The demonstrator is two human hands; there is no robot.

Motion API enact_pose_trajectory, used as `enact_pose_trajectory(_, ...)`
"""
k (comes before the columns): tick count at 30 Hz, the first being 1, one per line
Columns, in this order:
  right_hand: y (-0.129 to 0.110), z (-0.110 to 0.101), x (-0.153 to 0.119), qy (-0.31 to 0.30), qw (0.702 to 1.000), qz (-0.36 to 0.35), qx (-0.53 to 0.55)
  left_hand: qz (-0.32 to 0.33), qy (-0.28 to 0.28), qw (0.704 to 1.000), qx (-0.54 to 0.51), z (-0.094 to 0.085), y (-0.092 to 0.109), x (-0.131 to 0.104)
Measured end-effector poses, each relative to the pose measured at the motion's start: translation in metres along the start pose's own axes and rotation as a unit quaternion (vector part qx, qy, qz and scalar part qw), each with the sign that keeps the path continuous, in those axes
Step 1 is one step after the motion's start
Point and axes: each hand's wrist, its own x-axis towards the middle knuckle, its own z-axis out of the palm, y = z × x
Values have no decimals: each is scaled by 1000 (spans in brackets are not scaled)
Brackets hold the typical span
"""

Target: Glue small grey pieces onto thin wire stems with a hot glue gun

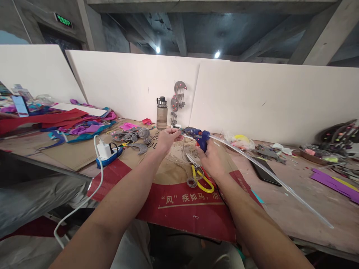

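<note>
My right hand (211, 158) is wrapped round the handle of a blue hot glue gun (202, 140), its nozzle pointing left. A long clear glue stick (269, 172) runs out of its back, down to the right. At the nozzle, the fingertips of my left hand (168, 139) are pinched on a thin grey cord (184, 147), which hangs below them. What else they pinch is too small to make out. Under the gun lie yellow-handled scissors (206, 185) and a small coil of grey cord (192, 182). Grey felt pieces (138, 148) lie to the left.
A red and brown cardboard sheet (185, 205) covers the table before me. Behind stand a water bottle (162, 114) and a grey moon-shaped hanging ornament (180, 87) against white boards. A power strip (112, 157) sits left, a black phone (263, 171) right. Coloured cloth (81, 125) is heaped far left.
</note>
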Motion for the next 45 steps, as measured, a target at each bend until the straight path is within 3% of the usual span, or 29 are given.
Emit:
enact_pose_trajectory(30, 3, 1, 2, 28, 999, -25, -10, -7, -2, 1000, -11, 0, 3, 1)
enact_pose_trajectory(40, 7, 2, 2, 34, 998, -37, 23, -7, -6, 1000, -15, -1, 1, 2)
enact_pose_trajectory(45, 10, -1, 7, 40, 993, 11, 111, -6, -5, 1000, -29, -4, 3, 2)
